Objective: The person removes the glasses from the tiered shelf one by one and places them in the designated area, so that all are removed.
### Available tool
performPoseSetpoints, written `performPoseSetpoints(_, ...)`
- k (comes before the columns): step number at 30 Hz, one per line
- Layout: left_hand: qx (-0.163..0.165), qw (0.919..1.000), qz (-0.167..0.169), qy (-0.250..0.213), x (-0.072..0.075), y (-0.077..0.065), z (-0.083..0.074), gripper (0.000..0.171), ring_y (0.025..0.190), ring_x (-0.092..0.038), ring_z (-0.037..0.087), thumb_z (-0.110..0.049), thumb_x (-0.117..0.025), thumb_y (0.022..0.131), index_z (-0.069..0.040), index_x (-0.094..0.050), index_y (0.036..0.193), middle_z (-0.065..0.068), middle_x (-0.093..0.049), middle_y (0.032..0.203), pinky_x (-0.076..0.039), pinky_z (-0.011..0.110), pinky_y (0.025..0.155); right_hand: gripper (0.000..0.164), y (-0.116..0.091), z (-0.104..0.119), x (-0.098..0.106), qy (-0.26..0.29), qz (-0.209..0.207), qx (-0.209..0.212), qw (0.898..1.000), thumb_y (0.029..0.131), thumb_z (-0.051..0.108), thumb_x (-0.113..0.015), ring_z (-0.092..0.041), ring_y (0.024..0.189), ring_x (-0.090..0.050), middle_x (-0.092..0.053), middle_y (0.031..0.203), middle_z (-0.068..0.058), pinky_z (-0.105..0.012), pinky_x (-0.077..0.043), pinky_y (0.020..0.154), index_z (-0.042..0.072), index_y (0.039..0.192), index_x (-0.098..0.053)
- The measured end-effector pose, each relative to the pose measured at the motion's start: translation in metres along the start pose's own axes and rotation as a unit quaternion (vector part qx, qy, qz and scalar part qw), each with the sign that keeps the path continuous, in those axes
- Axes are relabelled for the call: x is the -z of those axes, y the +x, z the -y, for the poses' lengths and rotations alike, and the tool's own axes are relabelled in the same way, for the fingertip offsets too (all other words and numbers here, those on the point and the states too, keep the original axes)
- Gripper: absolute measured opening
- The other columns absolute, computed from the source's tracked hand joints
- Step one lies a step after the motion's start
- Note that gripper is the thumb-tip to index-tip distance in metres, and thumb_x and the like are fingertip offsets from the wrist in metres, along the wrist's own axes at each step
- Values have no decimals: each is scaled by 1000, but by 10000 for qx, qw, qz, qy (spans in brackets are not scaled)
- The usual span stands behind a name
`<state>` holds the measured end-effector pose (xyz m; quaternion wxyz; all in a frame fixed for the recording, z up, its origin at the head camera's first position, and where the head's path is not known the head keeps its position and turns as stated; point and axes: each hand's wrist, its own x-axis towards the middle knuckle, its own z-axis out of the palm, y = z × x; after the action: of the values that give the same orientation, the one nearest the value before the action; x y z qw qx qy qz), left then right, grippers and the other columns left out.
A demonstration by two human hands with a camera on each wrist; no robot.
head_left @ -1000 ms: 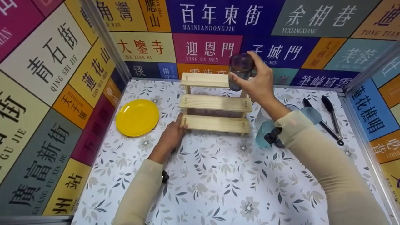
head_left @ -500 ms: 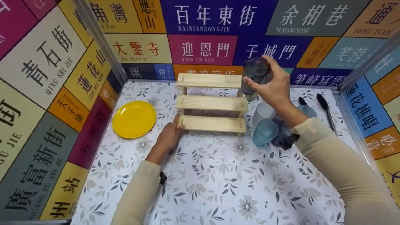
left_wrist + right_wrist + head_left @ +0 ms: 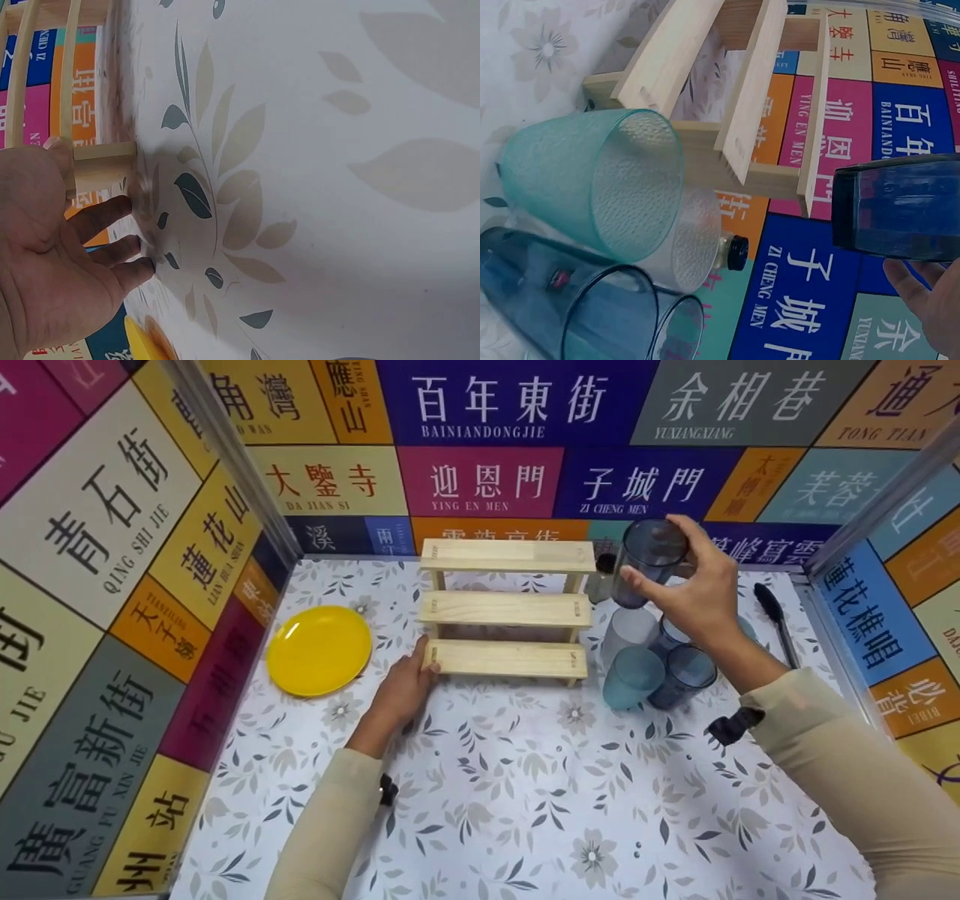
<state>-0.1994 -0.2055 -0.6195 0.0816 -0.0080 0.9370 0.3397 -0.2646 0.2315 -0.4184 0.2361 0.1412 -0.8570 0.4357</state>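
A three-tier wooden rack [image 3: 506, 611] stands on the floral tablecloth. My left hand [image 3: 405, 686] holds its lowest board at the left end; in the left wrist view the thumb lies on the wood and the other fingers [image 3: 112, 217] spread down near the cloth. To the right of the rack, my right hand [image 3: 705, 589] grips a dark blue drinking glass [image 3: 649, 559] between thumb and fingers, raised and slightly tilted. Below it, a teal cup [image 3: 634, 679], a frosted clear cup [image 3: 628, 634] and dark blue glasses [image 3: 686, 671] stand close together.
A yellow plate [image 3: 319, 651] lies left of the rack. A small bottle with a black cap [image 3: 604, 562] stands by the rack's back right corner. Black tongs [image 3: 772, 615] lie at the far right. Walls printed with street names [image 3: 480, 480] enclose the table at the back and sides.
My right hand has carried the blue glass from over the rack's top board to the right and lower, above the cups. The left hand has kept its place on the rack.
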Motion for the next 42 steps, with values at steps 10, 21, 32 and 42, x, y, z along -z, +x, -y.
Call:
performPoseSetpoints(10, -125, 9999, -69, 84, 1, 1, -1, 73, 145, -58, 46, -48, -45, 119, -17, -17, 179, 32, -59, 153, -45, 61, 123, 79, -17, -15, 26, -215, -53, -356, 9991, 84, 34, -99, 3, 117, -68, -76, 135, -8, -6, -52, 92, 30, 154, -63)
performPoseSetpoints(21, -88, 9999, -37, -67, -1, 1, -2, 73, 150, -54, 47, -49, -44, 118, -20, -16, 180, 32, -55, 160, -41, 62, 126, 81, -39, -29, 52, -344, -97, -686, 9970, 83, 31, -101, 0, 110, -73, -77, 133, -11, -4, -52, 87, 31, 154, -63)
performPoseSetpoints(32, -154, 9998, -59, -60, 1, -1, -3, 72, 148, -56, 48, -47, -45, 119, -18, -18, 179, 33, -57, 156, -42, 62, 125, 80, -61, -46, 75, -598, -206, -1041, 9926, 83, 31, -100, 17, 102, -63, -76, 134, -11, -3, -49, 87, 34, 154, -63)
performPoseSetpoints(42, -56, 10000, 27, 51, 1, 1, -2, 72, 147, -57, 46, -46, -44, 119, -20, -16, 180, 32, -57, 156, -43, 61, 125, 82, -78, -66, 92, -803, -484, -1312, 9869, 83, 23, -101, 19, 100, -60, -76, 133, -14, -2, -47, 84, 31, 155, -63)
